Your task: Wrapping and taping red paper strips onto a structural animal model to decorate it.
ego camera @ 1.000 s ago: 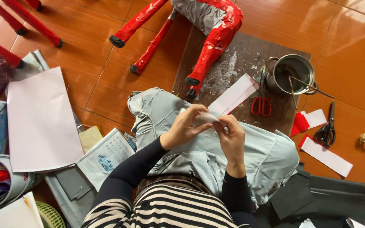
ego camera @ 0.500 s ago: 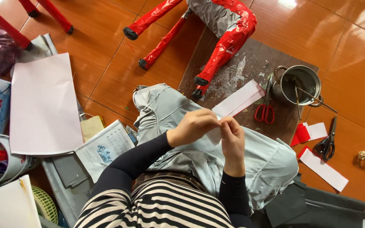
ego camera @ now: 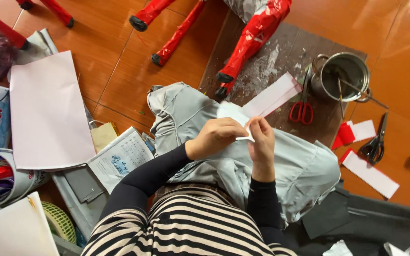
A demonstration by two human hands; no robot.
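My left hand (ego camera: 217,136) and my right hand (ego camera: 262,144) meet over my lap, both pinching the near end of a long white paper strip (ego camera: 271,97). The strip runs up and to the right toward a dark board. Under my hands lies a grey garment (ego camera: 290,166) spread across my knees. My sleeves are black and my top is striped black and white.
A red-wrapped legged figure (ego camera: 255,33) stands on the dark board (ego camera: 281,52). Red-handled scissors (ego camera: 302,106), a metal pot (ego camera: 345,76), black scissors (ego camera: 376,142) and red and white paper scraps (ego camera: 368,173) lie to the right. A large white sheet (ego camera: 46,111) and a booklet (ego camera: 119,159) lie left.
The view has shifted, so everything sits lower and further right in the picture. My hands stay together on the strip's end, with the fingers worked slightly along it.
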